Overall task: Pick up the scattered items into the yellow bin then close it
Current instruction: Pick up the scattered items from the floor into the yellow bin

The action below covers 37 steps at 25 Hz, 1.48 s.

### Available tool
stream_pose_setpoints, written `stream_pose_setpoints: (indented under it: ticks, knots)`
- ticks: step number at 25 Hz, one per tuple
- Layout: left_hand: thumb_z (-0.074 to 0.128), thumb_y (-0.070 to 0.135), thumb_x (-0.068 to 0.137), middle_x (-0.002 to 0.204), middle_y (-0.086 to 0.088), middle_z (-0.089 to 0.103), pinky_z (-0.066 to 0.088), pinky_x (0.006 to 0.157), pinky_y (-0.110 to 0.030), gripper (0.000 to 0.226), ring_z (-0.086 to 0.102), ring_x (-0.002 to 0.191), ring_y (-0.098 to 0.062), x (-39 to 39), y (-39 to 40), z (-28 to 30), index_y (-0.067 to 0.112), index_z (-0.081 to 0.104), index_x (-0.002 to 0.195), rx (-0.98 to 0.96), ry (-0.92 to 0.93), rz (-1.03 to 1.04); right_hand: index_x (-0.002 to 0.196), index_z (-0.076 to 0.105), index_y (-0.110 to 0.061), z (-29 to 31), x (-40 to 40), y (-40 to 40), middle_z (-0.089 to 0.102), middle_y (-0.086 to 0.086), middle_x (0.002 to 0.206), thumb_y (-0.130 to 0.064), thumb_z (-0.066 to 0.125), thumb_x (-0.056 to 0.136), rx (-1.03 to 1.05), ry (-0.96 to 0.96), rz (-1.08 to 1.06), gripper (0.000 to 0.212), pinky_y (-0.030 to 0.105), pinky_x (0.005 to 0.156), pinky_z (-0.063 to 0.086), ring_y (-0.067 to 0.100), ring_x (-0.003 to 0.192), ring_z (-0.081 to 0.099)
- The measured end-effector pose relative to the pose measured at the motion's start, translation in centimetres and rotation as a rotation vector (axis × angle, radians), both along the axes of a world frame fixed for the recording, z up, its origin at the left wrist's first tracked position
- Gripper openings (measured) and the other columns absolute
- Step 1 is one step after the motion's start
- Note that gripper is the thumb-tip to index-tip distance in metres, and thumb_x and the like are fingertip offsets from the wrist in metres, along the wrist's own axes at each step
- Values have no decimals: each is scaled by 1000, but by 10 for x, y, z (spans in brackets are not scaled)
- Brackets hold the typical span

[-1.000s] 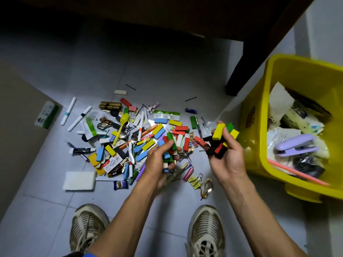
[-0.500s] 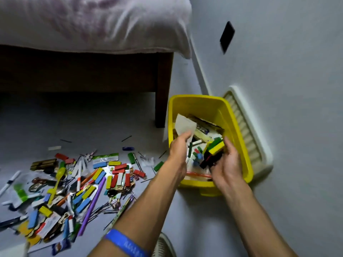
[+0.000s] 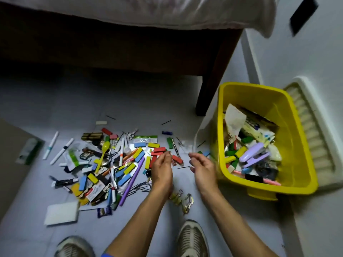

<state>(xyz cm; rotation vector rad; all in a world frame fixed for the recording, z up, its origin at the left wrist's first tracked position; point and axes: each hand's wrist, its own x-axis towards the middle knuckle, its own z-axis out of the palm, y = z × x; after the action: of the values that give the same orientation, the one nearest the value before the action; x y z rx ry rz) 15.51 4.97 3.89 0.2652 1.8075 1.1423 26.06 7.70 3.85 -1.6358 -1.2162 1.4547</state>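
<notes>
- Yellow bin [image 3: 295, 127] sits on the floor at 3 o'clock of the view, lid off, just beside a dark bed leg [image 3: 213, 80] at its 10 o'clock.
- Bin contents: coloured blocks, papers and a purple stapler [image 3: 253, 154] lying on top of the load.
- White ribbed lid [image 3: 315, 130] leans between the bin and the wall at the bin's 3 o'clock.
- Right hand [image 3: 202, 167] hovers just beside the bin's near-left wall; fingers loosely curled, nothing held.
- Left hand [image 3: 162, 167] is at 9 o'clock of the right hand, over the edge of the pile; fingertips drawn together, but whether they pinch anything cannot be told.
- Scattered pile [image 3: 115, 164] spreads on the grey tiles from centre towards 9 o'clock: coloured blocks, white markers, a yellow spoon [image 3: 104, 151], a purple straw [image 3: 132, 180], hairpins.
- White pad [image 3: 62, 213] lies at 7 o'clock of the pile.
- Binder clips [image 3: 176, 196] lie at 6 o'clock, between the forearms.
- Two shoes at the bottom edge.
</notes>
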Motion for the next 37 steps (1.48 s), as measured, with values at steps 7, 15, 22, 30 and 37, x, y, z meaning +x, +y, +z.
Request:
stream_pose_setpoints:
  ticks: [7,15,22,30,37]
  knots:
    - [52,27,98,131,7,61,47,97,-34,34,58,112,-12,-30,2,-83,33,57,132,-97,147,-323,155,9,-12,-114,-7,35,-9,11,163,-10,55,90,-103,-926,276,80,44,121,17,31,150,-2]
    - [55,19,96,117,5,68,53,87,-27,27,64,96,-4,-43,2,-99,28,64,120,-79,301,-326,143,44,-19,-127,-25,23,31,0,157,3,49,91,256,-629,196,57,27,112,29,19,139,31]
    - [55,16,92,115,-3,64,44,81,-31,27,55,106,-21,-77,-10,-99,16,64,118,-227,729,-413,124,57,-18,-129,-27,56,57,6,125,-16,54,96,263,-821,487,28,32,89,42,20,109,46]
    - [56,22,94,116,-7,55,47,82,-37,25,48,106,-24,-76,7,-110,14,56,118,-290,877,-558,128,56,-19,-131,-16,27,58,1,124,-28,57,95,217,-834,573,34,35,91,45,21,108,49]
    - [69,11,87,102,-3,65,51,76,-30,27,62,92,-21,-88,9,-112,13,61,112,-265,590,-403,92,60,-16,-125,-38,39,63,3,94,-27,70,84,130,-819,490,17,27,64,41,19,80,55]
